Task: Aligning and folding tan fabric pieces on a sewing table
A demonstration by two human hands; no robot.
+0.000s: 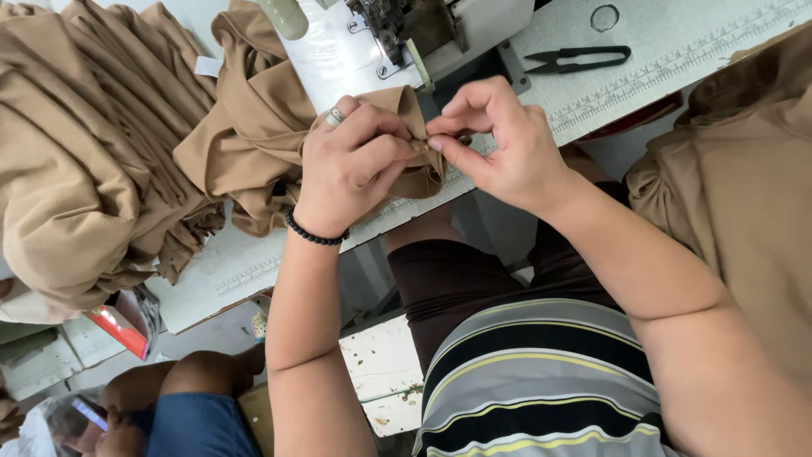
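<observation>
**A garment sewing workshop**

The place is a sewing workshop where clothes are made in quantity. An industrial sewing machine [406, 34] stands on a white work table [677, 42], and the table has ruler marks printed along its front edge. A pair of black thread snips [579, 58] lies on the table near the machine. Many pieces of the same tan fabric are stacked in a big pile [85, 144] on the left side, and more tan fabric [736, 186] hangs on the right side. Below the table, at the lower left, another person [169, 406] sits close by, so the workers sit close together.
</observation>
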